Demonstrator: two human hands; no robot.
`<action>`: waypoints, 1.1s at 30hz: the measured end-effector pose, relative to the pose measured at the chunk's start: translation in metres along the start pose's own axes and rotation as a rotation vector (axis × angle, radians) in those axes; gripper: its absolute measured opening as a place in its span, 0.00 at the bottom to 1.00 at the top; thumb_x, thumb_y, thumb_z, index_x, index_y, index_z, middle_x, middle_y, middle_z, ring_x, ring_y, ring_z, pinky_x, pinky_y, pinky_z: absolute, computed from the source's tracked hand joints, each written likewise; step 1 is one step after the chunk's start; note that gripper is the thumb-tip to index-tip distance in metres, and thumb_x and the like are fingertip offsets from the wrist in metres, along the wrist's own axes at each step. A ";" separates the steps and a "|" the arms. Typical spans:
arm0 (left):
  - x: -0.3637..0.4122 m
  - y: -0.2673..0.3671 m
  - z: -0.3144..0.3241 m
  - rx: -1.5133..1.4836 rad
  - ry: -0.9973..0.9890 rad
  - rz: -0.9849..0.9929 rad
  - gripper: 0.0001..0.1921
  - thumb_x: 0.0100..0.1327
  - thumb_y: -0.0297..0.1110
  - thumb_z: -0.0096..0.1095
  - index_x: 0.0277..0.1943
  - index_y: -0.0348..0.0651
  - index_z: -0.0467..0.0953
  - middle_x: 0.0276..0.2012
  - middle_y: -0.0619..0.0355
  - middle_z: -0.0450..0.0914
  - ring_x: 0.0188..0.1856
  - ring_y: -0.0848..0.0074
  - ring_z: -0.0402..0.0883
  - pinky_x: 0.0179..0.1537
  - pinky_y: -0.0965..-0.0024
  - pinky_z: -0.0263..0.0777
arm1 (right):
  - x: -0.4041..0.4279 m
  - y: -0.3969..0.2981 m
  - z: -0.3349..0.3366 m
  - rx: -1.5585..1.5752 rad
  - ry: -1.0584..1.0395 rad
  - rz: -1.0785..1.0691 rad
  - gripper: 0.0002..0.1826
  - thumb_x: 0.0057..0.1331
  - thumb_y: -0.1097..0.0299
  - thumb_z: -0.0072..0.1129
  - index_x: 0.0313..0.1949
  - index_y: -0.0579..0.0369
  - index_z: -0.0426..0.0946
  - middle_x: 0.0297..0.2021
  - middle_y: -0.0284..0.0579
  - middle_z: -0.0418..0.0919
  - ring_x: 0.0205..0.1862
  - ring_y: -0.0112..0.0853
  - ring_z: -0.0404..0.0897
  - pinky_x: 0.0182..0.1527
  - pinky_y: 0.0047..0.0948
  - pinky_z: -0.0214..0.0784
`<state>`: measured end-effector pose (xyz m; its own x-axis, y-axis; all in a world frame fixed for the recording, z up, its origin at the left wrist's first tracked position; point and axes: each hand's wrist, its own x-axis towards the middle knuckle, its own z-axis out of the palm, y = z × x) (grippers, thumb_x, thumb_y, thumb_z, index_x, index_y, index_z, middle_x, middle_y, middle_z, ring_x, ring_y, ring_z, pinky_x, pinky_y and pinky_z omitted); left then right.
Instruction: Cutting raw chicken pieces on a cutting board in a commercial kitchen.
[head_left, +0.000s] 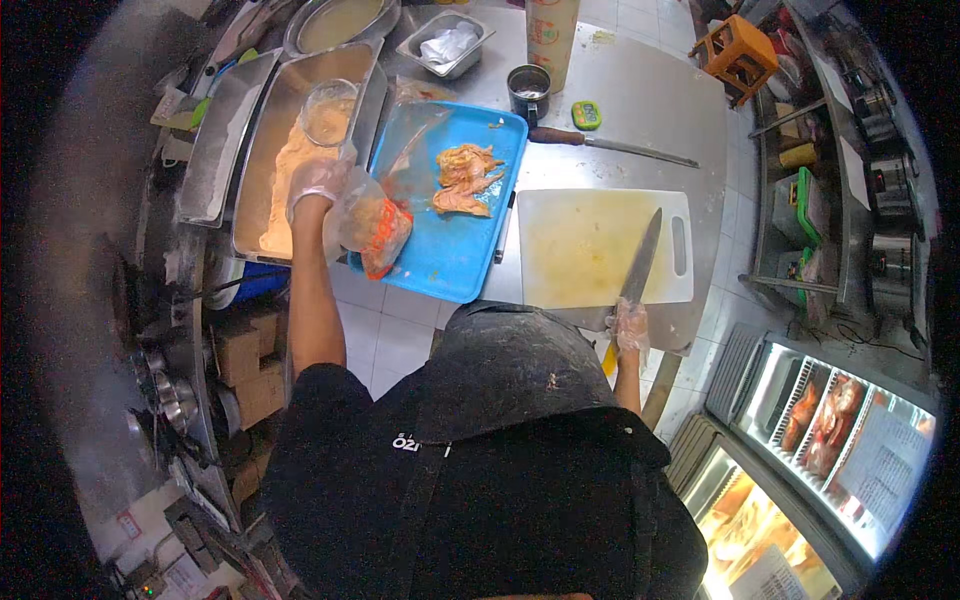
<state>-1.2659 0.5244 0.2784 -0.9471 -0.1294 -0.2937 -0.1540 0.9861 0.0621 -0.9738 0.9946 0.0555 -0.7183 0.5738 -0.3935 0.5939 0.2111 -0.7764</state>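
My left hand (319, 176), in a clear plastic glove, grips the top of a clear plastic bag (382, 229) with red printing and something tan inside. The bag hangs over the left edge of a blue plastic tray (442, 266). Pieces of raw, marinated-looking poultry (465, 180) lie on that tray, near another clear plastic bag (405, 154). To the right, my gloved right hand (630, 326) holds a large knife (641, 259) by its yellow handle. Its blade extends over a white cutting board (570, 262) with a yellowish stained surface.
Left of the tray, a deep steel pan (373, 86) contains orange powder (285, 199) and a round sieve (305, 112). Beyond the board lie a honing steel (641, 150), a green timer (586, 115) and a metal cup (529, 97). An orange stool (739, 56) stands far right.
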 end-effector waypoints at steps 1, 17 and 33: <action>-0.004 0.013 -0.002 -0.018 0.221 0.052 0.29 0.55 0.60 0.45 0.33 0.38 0.78 0.30 0.44 0.78 0.34 0.61 0.78 0.36 0.64 0.69 | 0.003 0.005 0.001 -0.012 0.014 0.035 0.14 0.59 0.59 0.52 0.33 0.59 0.69 0.16 0.39 0.72 0.13 0.27 0.72 0.13 0.26 0.61; -0.013 0.115 0.159 0.035 -0.034 0.530 0.15 0.56 0.48 0.51 0.36 0.48 0.78 0.40 0.50 0.76 0.44 0.60 0.74 0.44 0.62 0.68 | 0.031 0.076 0.019 -0.205 0.261 -0.122 0.19 0.58 0.55 0.54 0.26 0.63 0.71 0.13 0.45 0.73 0.12 0.31 0.73 0.14 0.32 0.64; 0.051 0.114 0.190 -1.121 -0.098 0.796 0.20 0.51 0.46 0.63 0.43 0.43 0.75 0.38 0.50 0.79 0.33 0.66 0.79 0.39 0.70 0.74 | -0.010 -0.036 0.000 -0.166 -0.006 -0.005 0.23 0.59 0.50 0.50 0.29 0.63 0.72 0.25 0.58 0.75 0.29 0.50 0.75 0.30 0.44 0.65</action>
<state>-1.2780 0.6501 0.0891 -0.8696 0.4789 0.1203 0.2280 0.1732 0.9581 -0.9881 0.9812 0.0876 -0.7233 0.5679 -0.3928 0.6414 0.3419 -0.6868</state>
